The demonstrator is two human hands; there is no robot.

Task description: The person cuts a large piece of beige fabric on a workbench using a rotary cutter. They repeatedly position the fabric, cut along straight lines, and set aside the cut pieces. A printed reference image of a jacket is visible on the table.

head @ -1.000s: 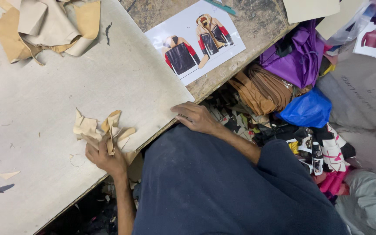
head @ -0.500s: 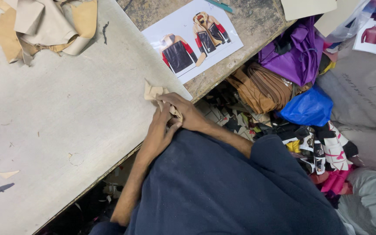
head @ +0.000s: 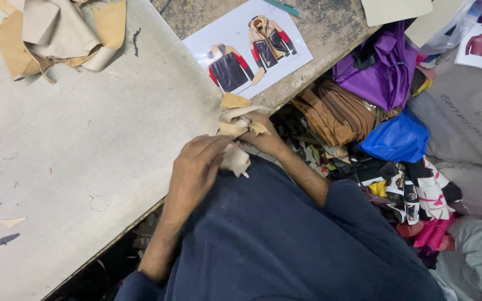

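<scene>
Since the earlier frames, both hands have left the tabletop and met at the table's near edge, carrying with them the loose scraps that lay at about 7 o'clock on the surface.

Largest first: the cutting table (head: 57,167), pale and felt-like, fills the field from 8 to 12 o'clock. At 3 o'clock, beside and below it, lies a heap of coloured fabric (head: 386,111), purple, brown and blue. At 11 o'clock rests a pile of tan leather pieces (head: 57,33); at 1 o'clock, a printed sheet of jacket designs (head: 249,50). A few small offcuts (head: 11,222) lie at 8 o'clock.

At centre, the left hand (head: 196,167) is curled, its fingers closed over the lower part of a bundle of cream and tan scraps (head: 238,125). The right hand (head: 269,142) is clenched around the same bundle from the far side, so that the scraps project upward between the two hands, just off the table edge.

Judged from their folds and curled edges, the scraps are light, soft and limp, and not fragile; single pieces could slip free. They are best held bunched at the middle, enclosed by both palms, rather than by a loose tip.
</scene>
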